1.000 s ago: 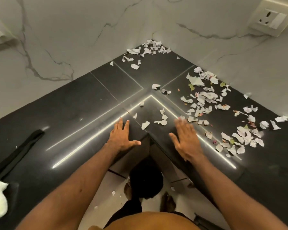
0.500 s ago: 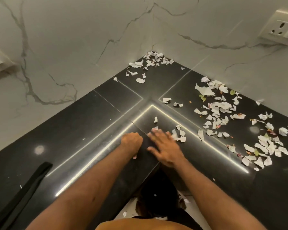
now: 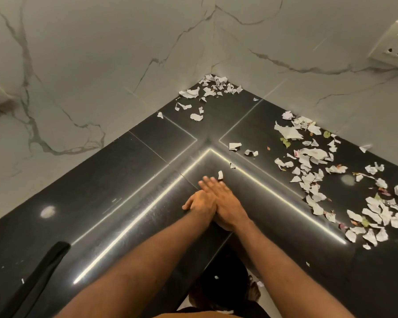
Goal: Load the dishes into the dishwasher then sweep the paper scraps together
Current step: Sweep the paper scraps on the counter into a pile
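At the counter's inner corner, head view. Entry: left hand point(image 3: 198, 204) and right hand point(image 3: 226, 203), pressed together on the black countertop point(image 3: 115, 203). The right's fingers lie straight and flat. The left is partly covered, so its grip cannot be told. Paper scraps point(image 3: 313, 180) are scattered along the right wing, with a smaller heap point(image 3: 214, 87) at the wall corner and a single scrap point(image 3: 220, 175) just beside the right fingertips. Step, by judgement: sweeping. Next move: a long reach right, raking the scraps inward.

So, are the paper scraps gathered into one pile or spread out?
Spread out. Some paper scraps lie in the far corner of the countertop, many more along its right side, single pieces between.
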